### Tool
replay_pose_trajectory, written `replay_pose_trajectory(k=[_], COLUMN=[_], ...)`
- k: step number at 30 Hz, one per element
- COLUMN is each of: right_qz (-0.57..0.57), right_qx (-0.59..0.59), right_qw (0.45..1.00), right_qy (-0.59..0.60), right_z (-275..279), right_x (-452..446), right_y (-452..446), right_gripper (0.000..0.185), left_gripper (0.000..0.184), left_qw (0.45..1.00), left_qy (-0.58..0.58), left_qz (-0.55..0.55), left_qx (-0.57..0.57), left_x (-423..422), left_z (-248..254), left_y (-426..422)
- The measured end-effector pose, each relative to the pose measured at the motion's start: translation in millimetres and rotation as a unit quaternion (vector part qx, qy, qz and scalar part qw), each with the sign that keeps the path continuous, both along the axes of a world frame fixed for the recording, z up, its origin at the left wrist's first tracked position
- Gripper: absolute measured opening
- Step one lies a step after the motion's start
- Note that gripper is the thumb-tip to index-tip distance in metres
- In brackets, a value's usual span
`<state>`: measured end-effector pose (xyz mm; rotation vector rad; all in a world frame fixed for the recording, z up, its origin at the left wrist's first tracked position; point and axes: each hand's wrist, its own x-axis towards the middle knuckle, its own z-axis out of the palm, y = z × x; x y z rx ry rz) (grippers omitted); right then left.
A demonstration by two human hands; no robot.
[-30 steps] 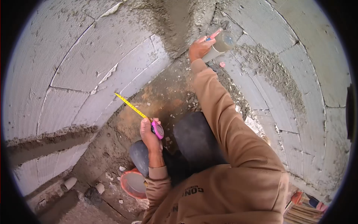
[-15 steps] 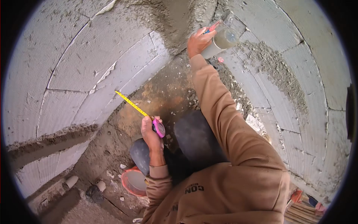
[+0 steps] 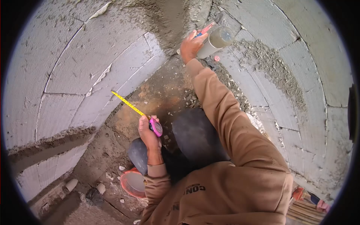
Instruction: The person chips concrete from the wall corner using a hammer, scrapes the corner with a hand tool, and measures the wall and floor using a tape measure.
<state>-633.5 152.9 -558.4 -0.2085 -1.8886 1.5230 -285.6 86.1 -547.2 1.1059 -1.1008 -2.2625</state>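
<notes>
left hand [image 3: 148,135]: closed around tape [image 3: 157,128], pink, over the knees [image 3: 195,131], yellow blade [image 3: 129,103] out toward left wall [image 3: 93,56], contact unclear | right hand [image 3: 190,48]: gripping tool [image 3: 207,27], red and blue, just beside pipe [image 3: 210,49] near right wall [image 3: 258,88] | bucket [image 3: 126,190]: orange-red, near left knee, partly hidden by sleeve [image 3: 156,182]

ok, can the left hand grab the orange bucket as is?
Probably not: the left hand is closed around the pink tape measure, and the left knee lies between hand and orange bucket in this view. The distance looks short, though.
</notes>
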Motion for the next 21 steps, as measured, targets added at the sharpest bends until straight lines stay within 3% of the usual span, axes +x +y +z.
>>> replay_pose_trajectory(k=[8, 13, 17, 19, 21], right_qz=[0.22, 0.306, 0.403, 0.433, 0.43], right_qx=[0.0, 0.153, 0.27, 0.268, 0.311], right_qw=[0.975, 0.924, 0.832, 0.746, 0.703], right_qy=[-0.026, -0.168, -0.269, -0.428, -0.474], right_z=[-19, 31, 78, 127, 148], right_x=[62, 96, 137, 170, 222], right_y=[28, 122, 237, 289, 349], right_gripper=[0.026, 0.025, 0.03, 0.032, 0.033], left_gripper=[0.025, 0.023, 0.022, 0.022, 0.022], left_qw=[0.998, 0.987, 0.966, 0.949, 0.94], left_qy=[-0.027, -0.077, -0.11, -0.109, -0.126], left_qz=[-0.004, -0.049, -0.076, -0.084, -0.079], left_qx=[0.05, 0.129, 0.219, 0.282, 0.308], left_x=[-26, -31, -24, -13, 0], left_z=[7, 33, 94, 140, 189], left_y=[30, 79, 98, 94, 89])
